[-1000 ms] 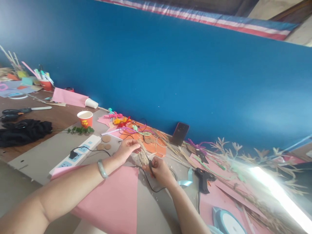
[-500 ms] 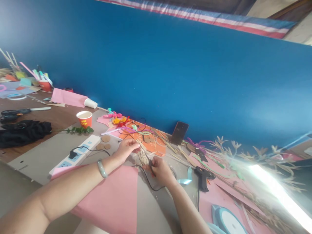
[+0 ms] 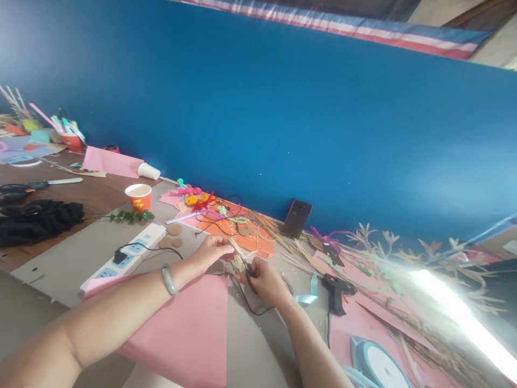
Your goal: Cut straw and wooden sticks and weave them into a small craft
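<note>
My left hand, a jade-like bangle on its wrist, is closed with thumb and fingers pinched around a pale dried straw strip. Close on its right, my right hand grips dark-handled scissors, whose blades point up and left toward the straw. Whether the blades are apart or together is hard to make out. Beneath both hands lies a small heap of cut straw bits, partly hidden by the fingers. Pink paper covers the table edge under my left forearm.
A white power strip with a plugged-in cord lies left. Behind it stands a red paper cup near a leafy sprig. A phone leans on the blue wall. Right are a glue gun, blue ribbon and a ribbon spool.
My left hand has dipped slightly and come a little nearer the scissors. The right hand has shifted slightly left, still gripping the scissors; the straw strips have changed position.
</note>
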Action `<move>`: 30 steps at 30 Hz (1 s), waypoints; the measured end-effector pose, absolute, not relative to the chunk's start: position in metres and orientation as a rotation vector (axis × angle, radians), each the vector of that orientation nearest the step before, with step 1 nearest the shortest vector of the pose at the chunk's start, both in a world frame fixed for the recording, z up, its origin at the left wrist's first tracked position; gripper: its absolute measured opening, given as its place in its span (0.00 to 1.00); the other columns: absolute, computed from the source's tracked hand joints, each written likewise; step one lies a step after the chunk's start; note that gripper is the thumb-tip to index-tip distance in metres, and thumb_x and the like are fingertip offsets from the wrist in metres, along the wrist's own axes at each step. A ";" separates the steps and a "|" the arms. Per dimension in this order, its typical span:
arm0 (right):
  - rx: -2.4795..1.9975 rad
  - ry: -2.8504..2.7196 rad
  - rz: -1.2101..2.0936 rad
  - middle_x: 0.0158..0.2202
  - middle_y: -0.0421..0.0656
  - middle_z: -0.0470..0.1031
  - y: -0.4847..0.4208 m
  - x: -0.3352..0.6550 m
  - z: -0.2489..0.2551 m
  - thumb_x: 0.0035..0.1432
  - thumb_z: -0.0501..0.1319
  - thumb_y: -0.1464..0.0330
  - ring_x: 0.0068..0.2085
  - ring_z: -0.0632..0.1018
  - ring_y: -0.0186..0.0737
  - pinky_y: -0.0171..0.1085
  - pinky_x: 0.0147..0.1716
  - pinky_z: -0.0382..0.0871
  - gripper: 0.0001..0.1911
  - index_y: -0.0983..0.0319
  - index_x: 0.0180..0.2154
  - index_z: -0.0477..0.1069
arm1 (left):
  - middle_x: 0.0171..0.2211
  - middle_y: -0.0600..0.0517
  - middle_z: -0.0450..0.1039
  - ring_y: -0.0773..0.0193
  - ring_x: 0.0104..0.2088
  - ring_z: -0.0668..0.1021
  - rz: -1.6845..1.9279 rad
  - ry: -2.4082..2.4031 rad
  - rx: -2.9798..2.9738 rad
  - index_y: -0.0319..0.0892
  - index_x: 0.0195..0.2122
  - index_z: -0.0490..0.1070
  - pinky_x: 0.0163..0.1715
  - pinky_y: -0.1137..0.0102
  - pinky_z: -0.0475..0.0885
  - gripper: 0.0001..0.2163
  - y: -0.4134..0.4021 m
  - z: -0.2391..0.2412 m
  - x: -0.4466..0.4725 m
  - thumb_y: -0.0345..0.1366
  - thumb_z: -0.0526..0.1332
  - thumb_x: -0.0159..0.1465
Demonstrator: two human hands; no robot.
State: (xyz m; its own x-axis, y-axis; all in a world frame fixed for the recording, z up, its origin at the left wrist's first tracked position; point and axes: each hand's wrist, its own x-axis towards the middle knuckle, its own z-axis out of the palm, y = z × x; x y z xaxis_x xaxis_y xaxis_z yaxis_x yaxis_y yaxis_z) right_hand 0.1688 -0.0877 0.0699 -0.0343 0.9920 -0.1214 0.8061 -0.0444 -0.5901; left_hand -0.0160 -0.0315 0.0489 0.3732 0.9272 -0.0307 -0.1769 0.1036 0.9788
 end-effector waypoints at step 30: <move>-2.081 -1.996 0.532 0.17 0.37 0.66 -0.088 0.171 0.072 0.44 0.66 0.54 0.20 0.59 0.32 0.33 0.22 0.47 0.20 0.59 0.21 0.59 | 0.21 0.52 0.74 0.68 0.23 0.74 0.910 0.845 1.201 0.37 0.23 0.72 0.29 0.72 0.69 0.06 -0.032 0.047 -0.014 0.35 0.64 0.50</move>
State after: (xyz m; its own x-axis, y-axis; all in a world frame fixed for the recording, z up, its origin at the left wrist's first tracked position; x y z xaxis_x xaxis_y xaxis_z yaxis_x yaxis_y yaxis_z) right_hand 0.1714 -0.0875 0.0716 0.0183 0.9934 -0.1132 0.9179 -0.0616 -0.3921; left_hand -0.0142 -0.0319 0.0470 0.4025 0.9134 -0.0599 -0.1272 0.1206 0.9845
